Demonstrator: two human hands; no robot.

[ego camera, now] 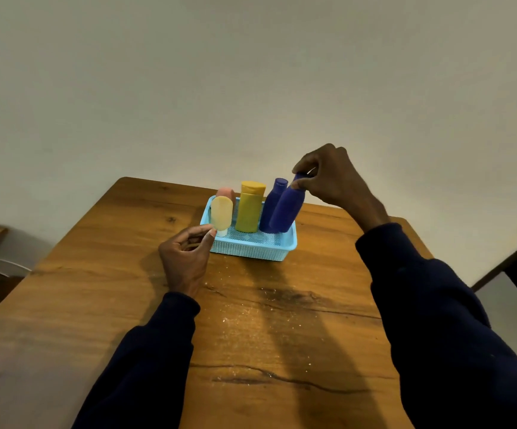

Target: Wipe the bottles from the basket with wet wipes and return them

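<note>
left grip point(189, 258): narrow, fingers loosely curled, apparently holding nothing; thumb tip at the left corner of the basket point(251, 247), possibly touching it.
cream tube point(221, 212): cap down in the basket, directly above the left grip's thumb.
pink bottle point(226, 191): behind the cream tube.
yellow bottle point(248, 209): upright in the basket, between the two grips.
basket: pale blue, on the desk point(96, 305), just right of the left grip.
second blue bottle point(271, 209): just left of the held one, touching it.
held blue bottle point(288, 209): tilted, base in the basket, hanging under the right grip.
right grip point(334, 178): fingertips pinching the held blue bottle's cap.
</note>
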